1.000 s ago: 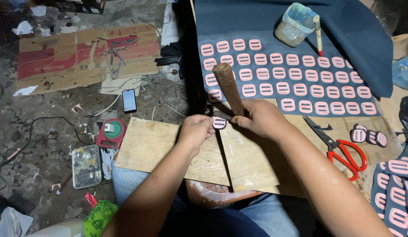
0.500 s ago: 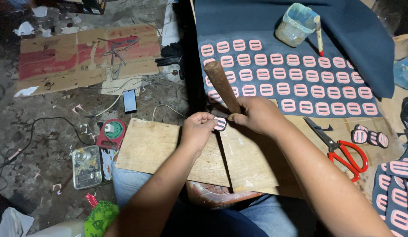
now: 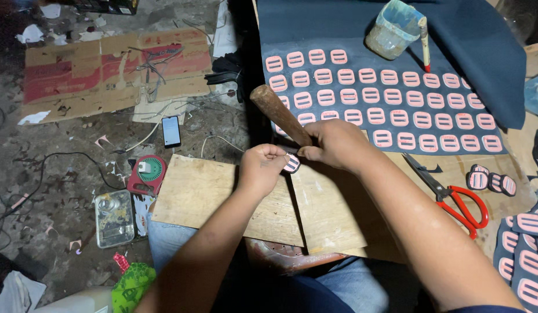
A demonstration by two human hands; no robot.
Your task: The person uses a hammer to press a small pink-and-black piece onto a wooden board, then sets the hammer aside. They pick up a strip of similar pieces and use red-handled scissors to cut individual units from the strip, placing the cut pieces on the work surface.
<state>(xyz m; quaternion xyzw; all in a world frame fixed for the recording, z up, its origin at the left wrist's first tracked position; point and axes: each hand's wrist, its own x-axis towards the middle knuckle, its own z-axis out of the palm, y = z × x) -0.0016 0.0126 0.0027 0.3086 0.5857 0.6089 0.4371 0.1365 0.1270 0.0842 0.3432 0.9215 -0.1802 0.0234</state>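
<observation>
My left hand (image 3: pixel 262 167) pinches a small pink-and-dark patch (image 3: pixel 292 164) at the back edge of a plywood board (image 3: pixel 222 200) on my lap. My right hand (image 3: pixel 335 142) grips a wooden handle (image 3: pixel 279 113) that slants up and to the left, its lower end hidden in my fist, right next to the patch. Both hands meet at the patch.
A dark cloth (image 3: pixel 396 35) with rows of pink patches (image 3: pixel 390 95) lies beyond the board, with a plastic cup (image 3: pixel 392 30) and a brush on it. Red scissors (image 3: pixel 454 200) lie right. A phone (image 3: pixel 171 131), a red round gadget (image 3: pixel 147 174), a clear box (image 3: pixel 114 217) and cardboard (image 3: pixel 107 69) sit on the floor left.
The wooden handle has tilted further to the left in my right hand. My left hand keeps the patch in the same place on the board.
</observation>
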